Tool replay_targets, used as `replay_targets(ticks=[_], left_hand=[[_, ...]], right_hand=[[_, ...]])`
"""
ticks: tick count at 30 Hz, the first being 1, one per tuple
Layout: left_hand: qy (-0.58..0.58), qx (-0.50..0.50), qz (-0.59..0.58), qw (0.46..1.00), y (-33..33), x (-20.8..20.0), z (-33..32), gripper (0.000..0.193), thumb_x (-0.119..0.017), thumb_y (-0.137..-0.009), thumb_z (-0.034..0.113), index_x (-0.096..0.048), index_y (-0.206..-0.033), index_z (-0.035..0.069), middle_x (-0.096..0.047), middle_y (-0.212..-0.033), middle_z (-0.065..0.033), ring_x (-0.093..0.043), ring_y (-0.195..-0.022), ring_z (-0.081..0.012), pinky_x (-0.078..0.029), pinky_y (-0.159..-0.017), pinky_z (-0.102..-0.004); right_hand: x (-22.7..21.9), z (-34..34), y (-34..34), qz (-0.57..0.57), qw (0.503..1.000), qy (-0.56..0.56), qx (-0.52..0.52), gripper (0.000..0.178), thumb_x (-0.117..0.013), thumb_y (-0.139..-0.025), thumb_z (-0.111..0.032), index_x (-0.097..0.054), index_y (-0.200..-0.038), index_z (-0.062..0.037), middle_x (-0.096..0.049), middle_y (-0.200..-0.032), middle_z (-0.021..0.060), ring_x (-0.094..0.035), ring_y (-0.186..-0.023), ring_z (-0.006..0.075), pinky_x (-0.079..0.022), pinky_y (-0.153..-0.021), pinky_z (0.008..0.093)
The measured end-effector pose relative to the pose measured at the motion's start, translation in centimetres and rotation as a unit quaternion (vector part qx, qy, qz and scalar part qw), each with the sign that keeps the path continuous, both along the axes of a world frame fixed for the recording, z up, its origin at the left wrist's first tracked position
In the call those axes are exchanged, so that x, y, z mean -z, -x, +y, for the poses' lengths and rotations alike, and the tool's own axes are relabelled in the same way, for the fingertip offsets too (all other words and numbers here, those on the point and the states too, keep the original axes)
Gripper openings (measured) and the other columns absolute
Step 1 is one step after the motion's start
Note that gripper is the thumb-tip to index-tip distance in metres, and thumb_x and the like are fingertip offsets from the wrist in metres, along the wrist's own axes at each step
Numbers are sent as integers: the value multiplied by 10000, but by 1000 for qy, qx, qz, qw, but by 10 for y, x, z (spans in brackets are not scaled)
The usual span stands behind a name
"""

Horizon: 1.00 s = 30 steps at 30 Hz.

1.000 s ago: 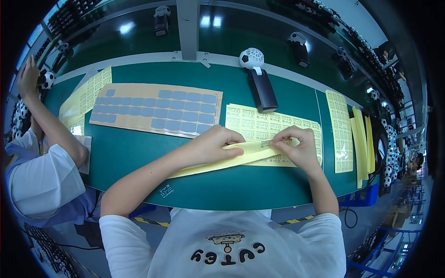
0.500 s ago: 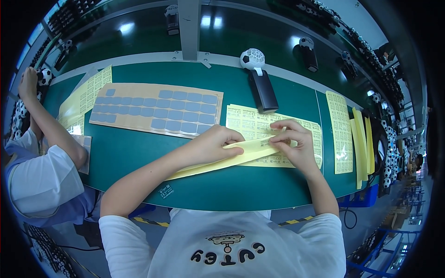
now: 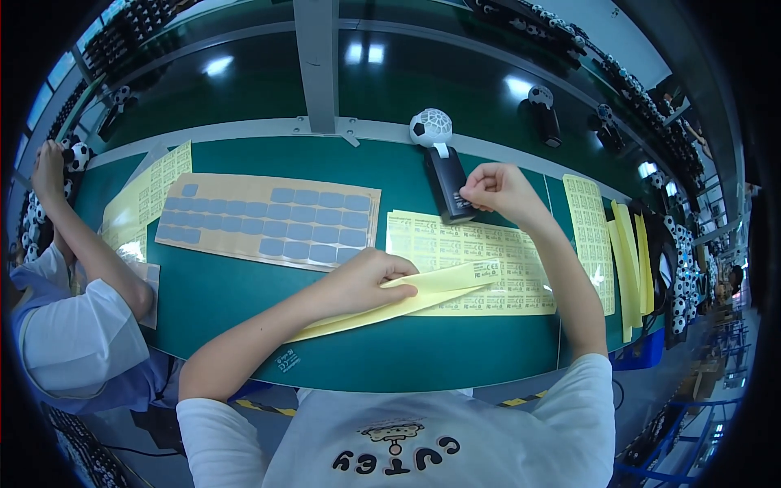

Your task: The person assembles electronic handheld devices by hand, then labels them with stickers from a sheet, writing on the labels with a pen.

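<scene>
- The head view looked steeply down from above the wearer's white shirt (image 3: 496,447).
- It faced forward over the green table (image 3: 439,351) — left hand (image 3: 362,285) and right hand (image 3: 500,193) near mid-frame.
- The wide fisheye sat close, bending straight edges toward its rim.

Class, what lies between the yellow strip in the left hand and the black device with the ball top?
In the head view, the printed yellow label sheet lies between the yellow strip and the black device.
</scene>
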<state>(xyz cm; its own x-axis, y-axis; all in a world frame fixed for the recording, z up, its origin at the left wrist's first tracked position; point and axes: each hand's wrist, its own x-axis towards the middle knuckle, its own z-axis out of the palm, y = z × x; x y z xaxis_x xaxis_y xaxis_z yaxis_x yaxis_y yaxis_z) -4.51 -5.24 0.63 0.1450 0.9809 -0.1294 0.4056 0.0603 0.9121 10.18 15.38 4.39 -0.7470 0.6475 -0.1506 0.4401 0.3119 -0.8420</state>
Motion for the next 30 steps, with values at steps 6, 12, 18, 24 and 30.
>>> replay_targets(ticks=[6, 12, 18, 24, 30], left_hand=[[9, 2, 2, 1000, 1, 5, 1, 222, -594, -808, 133, -643, -919, -54, -639, -731, -113, -466, -523, -149, -370, -501, -256], [17, 2, -5, 1000, 2, 3, 2, 233, -592, -812, 141, -640, -934, -51, -638, -725, -113, -462, -516, -149, -366, -496, -259], [20, 0, -11, 1000, 2, 4, 2, 233, -590, -815, 143, -640, -935, -50, -634, -715, -111, -461, -516, -150, -363, -494, -260], [13, 0, -5, 1000, 2, 7, 0, 233, -590, -814, 142, -638, -935, -51, -629, -708, -106, -453, -513, -149, -362, -495, -261], [6, 5, -6, 1000, 4, 5, 0, 233, -593, -816, 142, -641, -944, -47, -620, -696, -89, -429, -505, -128, -341, -482, -251]], right_hand=[[1, -5, 7, -44, 998, -36, 3, 69, -680, -757, -33, -620, -772, -2, -598, -632, 70, -552, -523, 102, -457, -514, 167], [2, -5, 9, -55, 997, -57, 8, 73, -686, -752, -30, -622, -769, 1, -596, -629, 71, -550, -518, 100, -457, -513, 165], [3, -5, 9, -60, 995, -73, 1, 69, -686, -749, -23, -621, -752, 1, -591, -622, 65, -540, -506, 94, -449, -505, 163], [3, -8, 10, -61, 995, -78, 0, 69, -681, -759, -34, -616, -748, -12, -582, -605, 60, -532, -494, 95, -442, -496, 166], [-5, -7, 13, -157, 980, -120, 0, 337, -722, -728, -100, -564, -1015, -22, -592, -657, 71, -552, -529, 129, -464, -526, 202]])
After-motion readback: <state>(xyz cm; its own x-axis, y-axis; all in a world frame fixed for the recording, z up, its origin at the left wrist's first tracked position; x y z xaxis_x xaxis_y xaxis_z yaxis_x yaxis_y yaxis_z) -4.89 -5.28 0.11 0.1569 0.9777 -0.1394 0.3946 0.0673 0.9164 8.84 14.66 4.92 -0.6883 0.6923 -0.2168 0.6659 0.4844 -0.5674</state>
